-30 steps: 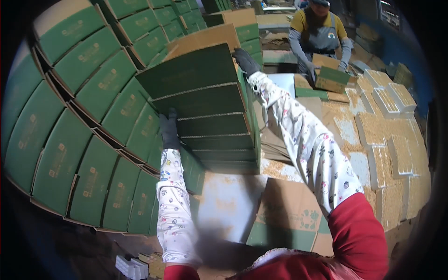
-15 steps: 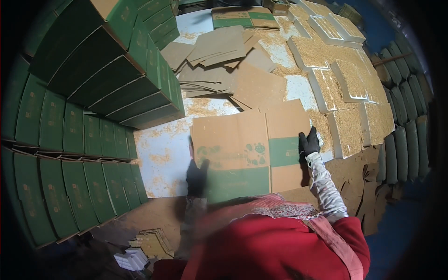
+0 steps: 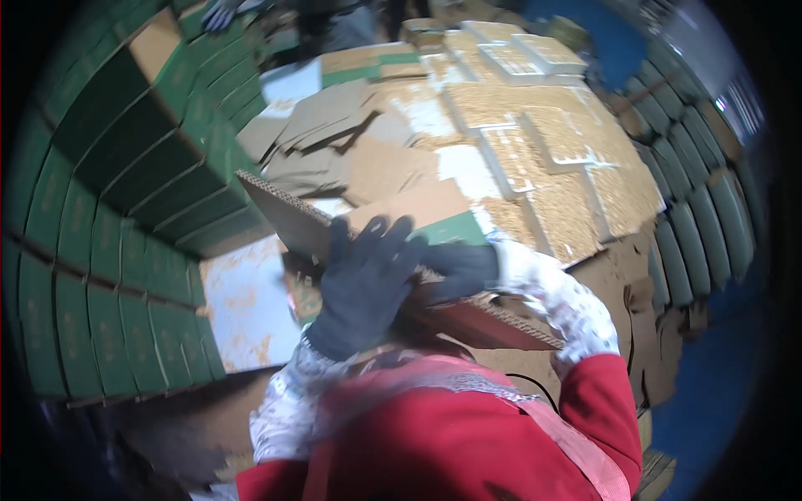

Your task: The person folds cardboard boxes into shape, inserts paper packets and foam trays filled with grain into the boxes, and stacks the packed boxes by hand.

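Note:
A brown and green cardboard carton stands tilted on edge before me, its corrugated edge running from upper left to lower right. Spread over its upper edge are the dark-gloved fingers of my left hand, the palm lying against the board. My right hand, also in a dark glove, reaches across that edge with its fingers closed on the board. Its fingertips are partly hidden behind my left hand. Beyond the edge shows a brown and green panel; I cannot tell whether it belongs to the same carton.
Stacked green cartons wall the left side. Loose brown cardboard sheets lie across the white table. White trays heaped with tan shavings fill the right. Filled grey-green bags are piled beyond. A co-worker's gloved hand shows far left.
The carton has gone from lying flat to standing tilted on edge. My right hand has moved left, close to my left hand, which has come onto the upper edge. The view has shifted.

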A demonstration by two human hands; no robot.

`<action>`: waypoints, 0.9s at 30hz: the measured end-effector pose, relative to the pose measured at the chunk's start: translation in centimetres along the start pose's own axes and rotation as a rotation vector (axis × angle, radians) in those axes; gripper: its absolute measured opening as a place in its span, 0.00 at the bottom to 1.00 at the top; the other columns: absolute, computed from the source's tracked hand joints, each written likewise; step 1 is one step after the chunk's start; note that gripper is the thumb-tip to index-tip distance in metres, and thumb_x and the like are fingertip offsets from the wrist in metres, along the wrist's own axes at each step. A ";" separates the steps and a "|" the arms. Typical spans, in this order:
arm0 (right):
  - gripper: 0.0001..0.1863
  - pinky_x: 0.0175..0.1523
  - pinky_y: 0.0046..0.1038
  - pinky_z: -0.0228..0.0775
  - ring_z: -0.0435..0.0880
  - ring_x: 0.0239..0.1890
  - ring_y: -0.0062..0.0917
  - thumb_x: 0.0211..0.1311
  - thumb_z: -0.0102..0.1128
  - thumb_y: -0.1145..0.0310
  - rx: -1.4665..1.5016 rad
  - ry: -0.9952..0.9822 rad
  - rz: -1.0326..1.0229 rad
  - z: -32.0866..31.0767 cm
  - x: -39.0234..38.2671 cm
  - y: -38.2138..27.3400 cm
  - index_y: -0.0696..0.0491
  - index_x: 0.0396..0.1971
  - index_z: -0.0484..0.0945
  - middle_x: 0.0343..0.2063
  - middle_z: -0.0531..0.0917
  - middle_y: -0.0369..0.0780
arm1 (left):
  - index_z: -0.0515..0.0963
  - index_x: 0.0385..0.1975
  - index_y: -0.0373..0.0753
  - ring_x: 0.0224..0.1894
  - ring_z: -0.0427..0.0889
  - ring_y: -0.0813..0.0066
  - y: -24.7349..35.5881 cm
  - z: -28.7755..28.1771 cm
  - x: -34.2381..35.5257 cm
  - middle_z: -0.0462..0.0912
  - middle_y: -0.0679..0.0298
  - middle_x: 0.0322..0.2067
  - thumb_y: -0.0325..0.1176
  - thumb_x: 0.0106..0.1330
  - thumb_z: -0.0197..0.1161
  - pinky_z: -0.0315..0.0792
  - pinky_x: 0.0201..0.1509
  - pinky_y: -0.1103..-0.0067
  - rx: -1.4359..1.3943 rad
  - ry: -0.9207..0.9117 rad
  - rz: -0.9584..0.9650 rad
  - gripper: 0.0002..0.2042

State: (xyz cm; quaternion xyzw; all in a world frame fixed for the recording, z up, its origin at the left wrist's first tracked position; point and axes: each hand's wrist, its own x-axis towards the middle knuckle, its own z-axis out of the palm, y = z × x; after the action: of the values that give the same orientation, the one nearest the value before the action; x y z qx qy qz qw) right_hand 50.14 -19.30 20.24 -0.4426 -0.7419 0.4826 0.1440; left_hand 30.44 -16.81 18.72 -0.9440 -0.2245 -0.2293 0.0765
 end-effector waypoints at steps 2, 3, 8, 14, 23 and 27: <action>0.28 0.46 0.27 0.66 0.75 0.42 0.27 0.52 0.59 0.54 0.080 -0.135 -0.249 -0.7 3.0 0.1 0.51 0.51 0.67 0.39 0.77 0.42 | 0.69 0.50 0.40 0.56 0.64 0.55 -0.4 1.5 -1.4 0.67 0.54 0.51 0.49 0.49 0.61 0.41 0.64 0.53 -0.105 0.149 -0.077 0.29; 0.28 0.45 0.27 0.66 0.75 0.41 0.24 0.53 0.59 0.56 0.262 -0.104 -0.413 -1.2 3.1 -0.1 0.50 0.53 0.65 0.39 0.77 0.42 | 0.69 0.50 0.40 0.56 0.64 0.55 -0.2 1.1 -1.7 0.67 0.54 0.51 0.49 0.49 0.61 0.41 0.64 0.53 -0.106 0.161 -0.026 0.29; 0.42 0.29 0.27 0.73 0.80 0.30 0.27 0.43 0.56 0.74 0.015 0.110 0.169 -3.2 2.4 -3.4 0.43 0.62 0.50 0.37 0.77 0.49 | 0.73 0.20 0.42 0.43 0.75 0.65 -1.0 -2.3 -3.0 0.76 0.61 0.27 0.51 0.48 0.62 0.47 0.63 0.55 -0.255 0.188 0.066 0.17; 0.23 0.45 0.38 0.69 0.76 0.41 0.43 0.40 0.56 0.70 -0.577 0.754 0.125 -9.0 -0.8 2.0 0.46 0.43 0.72 0.42 0.71 0.51 | 0.69 0.48 0.33 0.18 0.76 0.62 0.1 -10.4 -2.9 0.71 0.63 0.09 0.63 0.38 0.64 0.72 0.33 0.72 0.002 -0.455 -0.029 0.42; 0.13 0.41 0.34 0.71 0.80 0.32 0.38 0.49 0.55 0.62 -1.008 0.231 0.101 -5.8 4.4 -0.5 0.47 0.36 0.79 0.25 0.80 0.43 | 0.60 0.57 0.40 0.59 0.61 0.59 -2.3 1.5 0.2 0.60 0.56 0.58 0.53 0.57 0.51 0.45 0.64 0.59 0.084 -0.393 -0.185 0.31; 0.16 0.43 0.34 0.70 0.78 0.34 0.38 0.51 0.54 0.63 -0.630 0.787 -0.123 -4.1 8.7 1.7 0.50 0.41 0.76 0.30 0.80 0.43 | 0.65 0.53 0.37 0.53 0.69 0.59 -2.1 -3.9 1.5 0.69 0.54 0.52 0.40 0.51 0.62 0.58 0.59 0.65 -0.032 -0.212 -0.168 0.29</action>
State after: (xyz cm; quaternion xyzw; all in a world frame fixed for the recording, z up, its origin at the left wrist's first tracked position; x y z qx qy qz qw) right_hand 48.71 -9.74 18.97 -0.5686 -0.7655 0.0225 0.3003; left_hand 29.14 -15.33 22.94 -0.9420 -0.3059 -0.1372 0.0180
